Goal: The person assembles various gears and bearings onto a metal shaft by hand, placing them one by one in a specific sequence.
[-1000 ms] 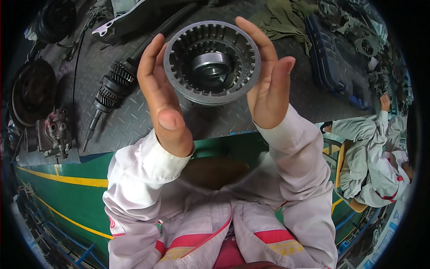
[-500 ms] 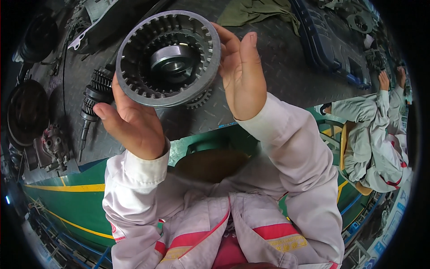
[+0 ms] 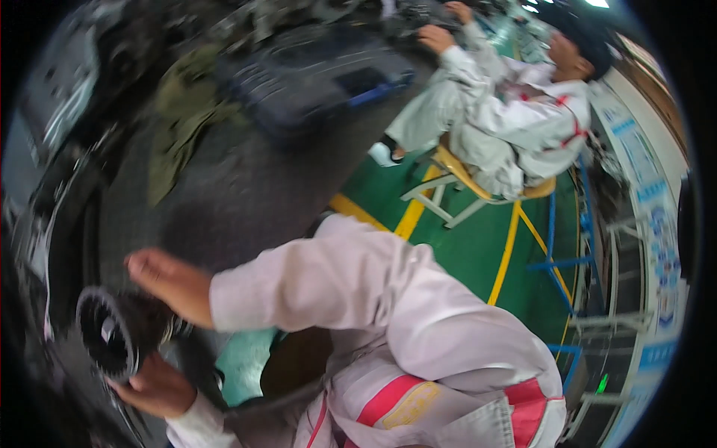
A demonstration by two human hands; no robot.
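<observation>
At the lower left is an internally toothed grey metal drum [image 3: 109, 336], its open, toothed end facing left. My left hand [image 3: 160, 387] grips its near side, with fingertips on the rim. On the far side, my right hand [image 3: 173, 285] lies against the drum, one digit stretched out past it and the other fingers hidden behind it. A lighter part shows inside the drum, blurred. Both hands are somewhat smeared by motion.
A dark blue plastic case [image 3: 314, 78] and an olive cloth [image 3: 183, 119] lie on the dark bench [image 3: 276, 183]. Metal parts crowd the left edge. At the upper right a person [image 3: 500, 112] in pale workwear sits on a wooden-seated chair [image 3: 478, 190] on the green floor.
The view has swung to the right, so the drum and both hands now appear at the lower left. The case and the seated person have come further into view. Both hands remain at the drum.
</observation>
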